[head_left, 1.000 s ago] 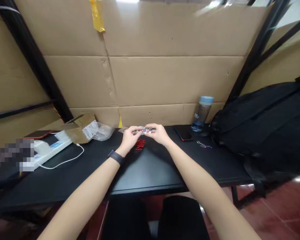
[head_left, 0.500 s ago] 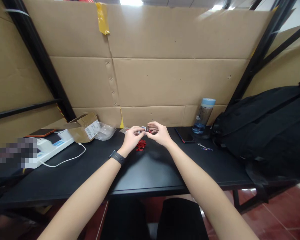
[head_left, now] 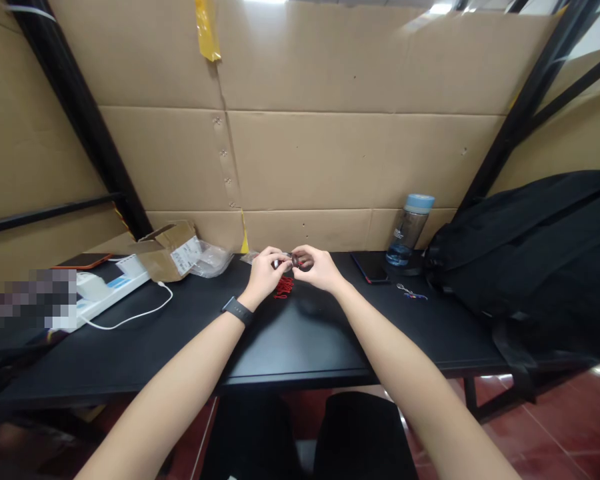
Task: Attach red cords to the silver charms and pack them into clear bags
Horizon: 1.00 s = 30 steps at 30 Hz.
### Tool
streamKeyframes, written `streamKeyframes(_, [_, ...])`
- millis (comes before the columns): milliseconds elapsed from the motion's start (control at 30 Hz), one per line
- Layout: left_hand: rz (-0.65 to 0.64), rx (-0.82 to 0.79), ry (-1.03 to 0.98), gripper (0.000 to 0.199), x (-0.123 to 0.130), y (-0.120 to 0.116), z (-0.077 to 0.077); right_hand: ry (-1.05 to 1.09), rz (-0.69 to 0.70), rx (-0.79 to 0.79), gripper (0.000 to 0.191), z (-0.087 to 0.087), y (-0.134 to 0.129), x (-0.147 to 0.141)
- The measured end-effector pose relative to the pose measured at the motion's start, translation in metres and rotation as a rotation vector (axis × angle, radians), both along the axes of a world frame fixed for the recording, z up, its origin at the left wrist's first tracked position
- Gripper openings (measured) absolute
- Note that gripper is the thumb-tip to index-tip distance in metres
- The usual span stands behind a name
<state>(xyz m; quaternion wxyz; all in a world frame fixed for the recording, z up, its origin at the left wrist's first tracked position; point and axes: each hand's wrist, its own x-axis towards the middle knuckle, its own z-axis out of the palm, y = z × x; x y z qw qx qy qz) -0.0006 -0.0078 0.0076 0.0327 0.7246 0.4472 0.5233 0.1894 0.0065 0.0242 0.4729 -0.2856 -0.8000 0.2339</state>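
Observation:
My left hand (head_left: 266, 275), with a black watch (head_left: 239, 311) on its wrist, is closed with thumb and fingers pinching a small, pale, shiny piece (head_left: 277, 264). My right hand (head_left: 317, 269) is curled beside it, thumb and fingertips gripping a small dark round piece (head_left: 295, 261). The two pieces meet or nearly meet between the hands; too small to name. A bit of red shows by the right fingers. Below the hands a bundle of red cord (head_left: 284, 289) lies on the black table (head_left: 305, 343).
Left: an open cardboard box (head_left: 167, 257), clear plastic packaging (head_left: 213, 259) and a white power strip (head_left: 113, 293) with a cable. Right: a phone (head_left: 370, 268), a water bottle (head_left: 409, 230), a small trinket (head_left: 413, 293) and a black backpack (head_left: 530, 247). A cardboard wall (head_left: 300, 160) stands behind.
The dark round piece has turned and shows more plainly between my hands. The right fingers have shifted around it. The view has tilted slightly; the cord bundle still lies below.

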Motion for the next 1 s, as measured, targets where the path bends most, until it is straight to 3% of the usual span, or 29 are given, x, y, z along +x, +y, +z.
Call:
streamKeyframes(167, [0.077, -0.069, 0.010, 0.010, -0.017, 0.005, 0.003, -0.240, -0.200, 0.069, 0.034, 0.016, 0.011, 0.035])
streamKeyframes(267, [-0.021, -0.160, 0.216, 0.009, -0.032, 0.008, 0.006, -0.434, -0.301, -0.029, 0.030, 0.019, 0.022, 0.065])
streamKeyframes(400, [-0.151, -0.197, 0.433, 0.009, -0.041, 0.009, 0.007, -0.609, -0.205, -0.238, 0.032, 0.010, 0.035, 0.090])
streamKeyframes(567, [-0.168, -0.167, 0.428, 0.012, -0.041, 0.007, 0.008, -0.593, -0.152, -0.274, 0.039, -0.001, 0.043, 0.092])
streamKeyframes(767, [-0.137, -0.068, 0.189, 0.016, -0.036, -0.003, 0.019, -0.284, -0.135, -0.123, 0.028, -0.001, 0.028, 0.056])
streamKeyframes(833, [-0.178, -0.095, 0.027, 0.016, -0.027, -0.005, 0.018, -0.142, -0.015, -0.162, 0.044, -0.002, 0.019, 0.037])
streamKeyframes(933, [-0.403, -0.274, -0.364, 0.028, -0.010, -0.004, 0.011, 0.025, 0.260, -0.302, 0.082, -0.006, 0.010, 0.013])
streamKeyframes(1000, [-0.477, -0.366, -0.587, 0.035, 0.001, -0.003, 0.005, 0.133, 0.311, -0.345, 0.086, -0.008, 0.007, 0.002])
